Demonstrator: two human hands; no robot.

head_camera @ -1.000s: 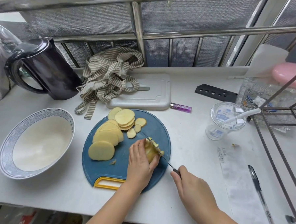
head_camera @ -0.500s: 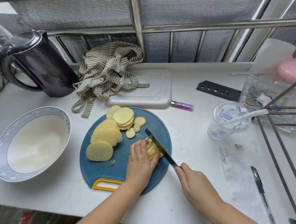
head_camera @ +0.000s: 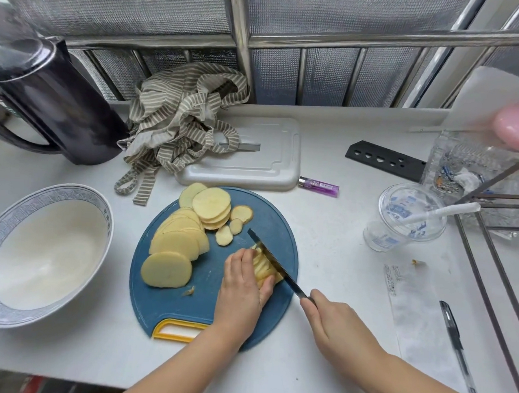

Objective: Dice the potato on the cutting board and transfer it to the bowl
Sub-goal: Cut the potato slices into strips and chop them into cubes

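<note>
Left fingers (head_camera: 242, 263) clamp the potato stack (head_camera: 263, 267); right fingers (head_camera: 319, 301) grip the knife (head_camera: 290, 280) against it.

We record: matt blue round plastic cutting board (head_camera: 204, 301) under the left-hand fingers (head_camera: 240, 260); smooth dark metal knife blade (head_camera: 292, 283) beside them; glossy white ceramic bowl (head_camera: 47, 254).

Your left grip (head_camera: 243, 288) lies palm-down with its knuckles up. Its fingers bend over the potato stack (head_camera: 263, 267), the thumb is tucked against the near side, and the bare forearm runs in from the lower middle edge. Your right grip (head_camera: 335, 323) is wrapped round the handle of the knife (head_camera: 274, 264), back of the hand up, with its bare forearm slanting in from the lower right corner; the two grips sit near each other without touching.
</note>
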